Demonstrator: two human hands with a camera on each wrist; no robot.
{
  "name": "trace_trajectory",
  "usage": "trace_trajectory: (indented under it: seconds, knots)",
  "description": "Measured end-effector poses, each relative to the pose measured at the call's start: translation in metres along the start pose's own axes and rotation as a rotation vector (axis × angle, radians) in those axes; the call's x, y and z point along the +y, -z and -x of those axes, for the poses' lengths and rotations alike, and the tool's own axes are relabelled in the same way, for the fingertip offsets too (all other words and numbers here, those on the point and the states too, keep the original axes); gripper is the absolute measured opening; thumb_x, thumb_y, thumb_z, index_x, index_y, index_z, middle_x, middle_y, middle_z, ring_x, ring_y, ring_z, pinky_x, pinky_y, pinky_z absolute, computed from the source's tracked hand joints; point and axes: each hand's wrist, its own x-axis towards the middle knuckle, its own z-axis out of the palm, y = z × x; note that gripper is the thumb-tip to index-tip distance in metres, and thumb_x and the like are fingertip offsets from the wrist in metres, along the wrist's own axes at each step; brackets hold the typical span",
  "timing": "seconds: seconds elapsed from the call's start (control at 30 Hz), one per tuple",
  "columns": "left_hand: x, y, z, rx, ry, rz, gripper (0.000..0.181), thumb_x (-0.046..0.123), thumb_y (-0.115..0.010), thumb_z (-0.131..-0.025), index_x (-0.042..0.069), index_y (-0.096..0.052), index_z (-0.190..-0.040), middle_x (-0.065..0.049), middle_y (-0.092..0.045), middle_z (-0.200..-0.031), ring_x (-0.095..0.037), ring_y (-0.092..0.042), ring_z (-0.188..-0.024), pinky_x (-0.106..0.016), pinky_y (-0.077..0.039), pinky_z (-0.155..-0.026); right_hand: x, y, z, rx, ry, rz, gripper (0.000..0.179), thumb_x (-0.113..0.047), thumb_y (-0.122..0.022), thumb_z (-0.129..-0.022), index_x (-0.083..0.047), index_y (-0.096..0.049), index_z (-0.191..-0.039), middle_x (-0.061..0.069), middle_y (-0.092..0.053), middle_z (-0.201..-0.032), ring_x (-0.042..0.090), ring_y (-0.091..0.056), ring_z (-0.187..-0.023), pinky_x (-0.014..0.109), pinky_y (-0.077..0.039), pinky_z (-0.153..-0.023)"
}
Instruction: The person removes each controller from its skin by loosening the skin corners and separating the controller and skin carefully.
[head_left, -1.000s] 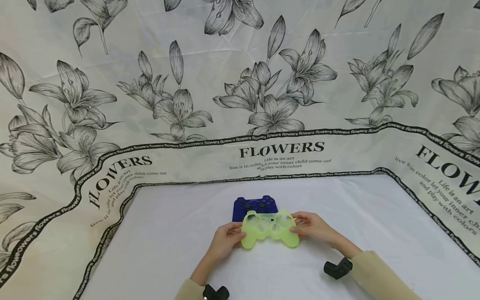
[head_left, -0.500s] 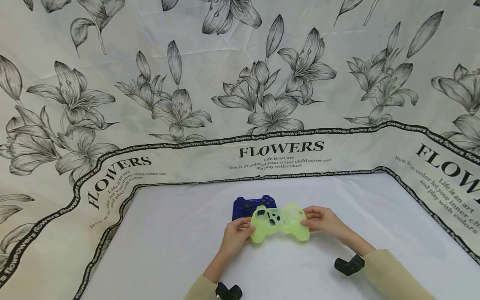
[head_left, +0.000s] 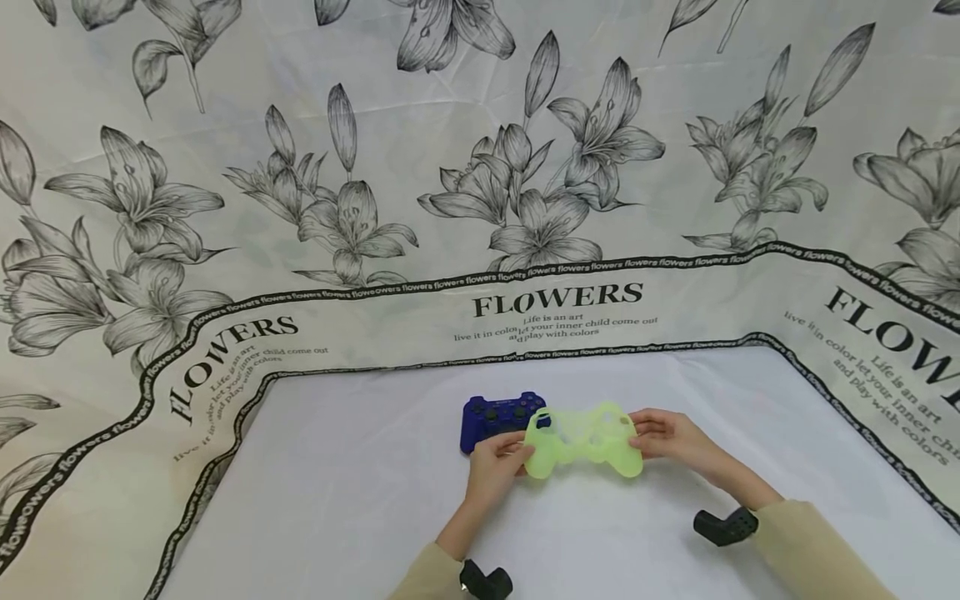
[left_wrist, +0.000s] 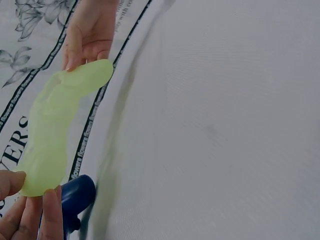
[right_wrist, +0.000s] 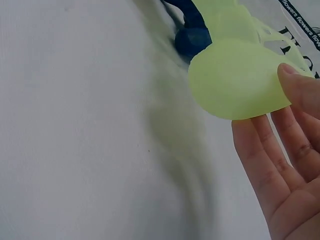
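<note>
A translucent yellow-green silicone controller cover [head_left: 582, 448] hangs between my two hands over the white table. My left hand [head_left: 495, 473] pinches its left grip, thumb in front and fingers behind. On the other side my right hand [head_left: 675, 442] pinches the right grip in the same way. Cut-outs for sticks and buttons show in the cover's face. The blue game controller [head_left: 495, 417] lies on the table behind and to the left, its right part hidden by the cover and my left hand. In the right wrist view, one blue controller handle [right_wrist: 193, 41] shows past the cover [right_wrist: 240, 80].
White cloth covers the table [head_left: 337, 483]. A flower-printed curtain [head_left: 360, 317] with black lettered bands rises along the back and both sides. Black wrist devices [head_left: 726, 527] sit at both wrists beside beige sleeves [head_left: 813, 546].
Both hands have carried the cover to the right and slightly up in view, uncovering more of the table in front of the controller. The controller stays in place.
</note>
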Motion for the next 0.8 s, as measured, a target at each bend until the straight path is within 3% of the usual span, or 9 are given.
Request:
trace_trajectory:
  seconds: [0.27, 0.6, 0.8]
  knots:
    - [0.007, -0.020, -0.010, 0.039, -0.019, -0.039, 0.024, 0.012, -0.075, -0.082, 0.004, -0.074, -0.104, -0.009, -0.075, -0.085, -0.003, -0.063, -0.059, -0.017, -0.052, -0.053, 0.004, 0.017, 0.004, 0.049, -0.036, 0.012, 0.056, -0.015, -0.064, -0.092, 0.017, -0.041, -0.132, 0.005, -0.065, -0.106, -0.001, -0.063, -0.087, 0.029, -0.058, -0.076]
    - [0.014, -0.041, -0.021, 0.028, -0.061, -0.083, 0.025, 0.011, -0.074, -0.083, 0.001, -0.072, -0.106, -0.008, -0.074, -0.083, -0.002, -0.062, -0.061, -0.015, -0.052, -0.054, 0.010, 0.035, 0.004, 0.129, -0.089, 0.001, 0.059, -0.019, -0.064, -0.093, 0.016, -0.040, -0.135, -0.011, -0.066, -0.105, -0.006, -0.062, -0.088, 0.026, -0.057, -0.077]
    - [0.013, -0.050, -0.027, 0.043, -0.088, -0.157, 0.024, 0.010, -0.073, -0.084, 0.001, -0.072, -0.106, -0.006, -0.073, -0.081, 0.000, -0.060, -0.059, -0.014, -0.051, -0.052, 0.015, 0.042, 0.003, 0.153, -0.134, 0.014, 0.062, -0.024, -0.064, -0.093, 0.014, -0.041, -0.136, -0.004, -0.066, -0.112, -0.006, -0.062, -0.089, 0.026, -0.057, -0.079]
